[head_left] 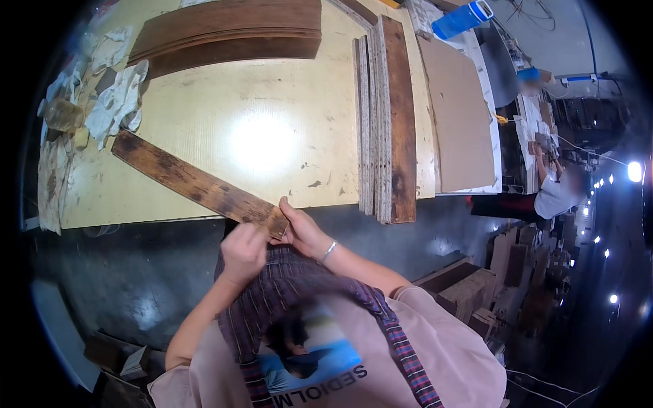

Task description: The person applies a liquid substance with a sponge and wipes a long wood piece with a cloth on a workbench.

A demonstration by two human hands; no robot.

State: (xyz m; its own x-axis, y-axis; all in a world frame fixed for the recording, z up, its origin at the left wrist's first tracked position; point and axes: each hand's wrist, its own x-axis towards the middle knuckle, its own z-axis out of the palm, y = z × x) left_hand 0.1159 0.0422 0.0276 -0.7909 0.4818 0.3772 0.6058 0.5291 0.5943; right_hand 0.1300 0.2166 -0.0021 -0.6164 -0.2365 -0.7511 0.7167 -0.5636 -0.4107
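A long, narrow wood-patterned board [197, 180] with dark brown blotches lies slantwise, its far end on the pale yellow table [204, 115] and its near end past the front edge, close to my body. My right hand [303, 230] grips that near end, thumb on the upper face and fingers underneath. Closed and slightly blurred, my left hand [245, 251] is at the board's near long edge, just left of my right hand. Whatever its fingers may hold is hidden.
Brown boards [231, 34] are stacked at the back. Several narrow boards [398, 122] stand in a row on the right, beside a cardboard sheet [459, 115] and a blue bottle [461, 20]. White rags [119, 98] lie left. Another person [561, 194] works far right.
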